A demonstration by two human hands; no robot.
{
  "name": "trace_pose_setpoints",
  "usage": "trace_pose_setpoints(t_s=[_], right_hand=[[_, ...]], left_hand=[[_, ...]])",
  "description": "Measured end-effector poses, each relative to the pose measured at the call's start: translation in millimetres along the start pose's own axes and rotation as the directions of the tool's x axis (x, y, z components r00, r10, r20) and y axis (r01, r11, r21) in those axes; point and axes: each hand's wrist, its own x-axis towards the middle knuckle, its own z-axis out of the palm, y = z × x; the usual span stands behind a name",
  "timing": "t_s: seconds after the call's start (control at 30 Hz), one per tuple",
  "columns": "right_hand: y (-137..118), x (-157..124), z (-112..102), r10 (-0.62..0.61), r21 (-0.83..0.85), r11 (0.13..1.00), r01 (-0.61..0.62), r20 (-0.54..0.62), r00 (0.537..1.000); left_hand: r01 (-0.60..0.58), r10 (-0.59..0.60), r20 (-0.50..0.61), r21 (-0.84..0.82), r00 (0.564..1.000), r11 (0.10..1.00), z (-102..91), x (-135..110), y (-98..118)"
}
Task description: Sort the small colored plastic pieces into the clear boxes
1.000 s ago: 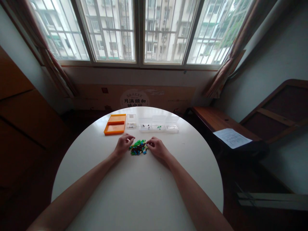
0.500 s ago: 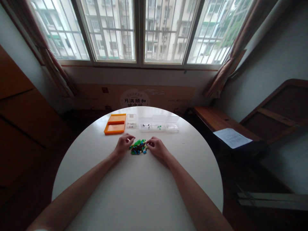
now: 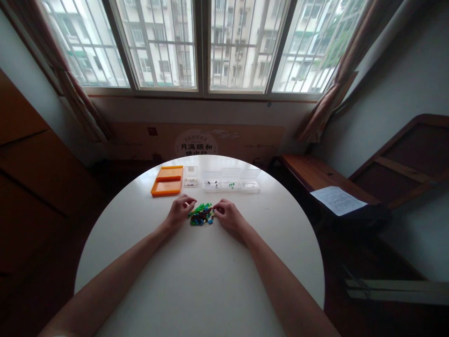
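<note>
A small pile of green, blue and dark toy bricks (image 3: 201, 215) lies on a round white table (image 3: 199, 276). My left hand (image 3: 179, 210) rests at the pile's left edge, fingers curled and pinched together. My right hand (image 3: 227, 215) sits at the pile's right edge, its fingertips pinched at the bricks. What either pinch holds is too small to make out.
At the table's far side stand an orange tray (image 3: 167, 181) with its lid and several small clear boxes (image 3: 230, 180), some holding a few pieces. A wooden bench with a sheet of paper (image 3: 337, 200) is on the right. Windows and curtains are behind.
</note>
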Motion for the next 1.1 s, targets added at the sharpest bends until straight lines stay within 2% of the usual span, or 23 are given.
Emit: trace_pose_setpoints(t_s=[1.1], right_hand=[[-0.6, 0.7, 0.8, -0.005, -0.034, 0.999, 0.005, -0.004, 1.0]], left_hand=[[-0.024, 0.024, -0.003, 0.01, 1.0, 1.0, 0.5, -0.3, -0.9]])
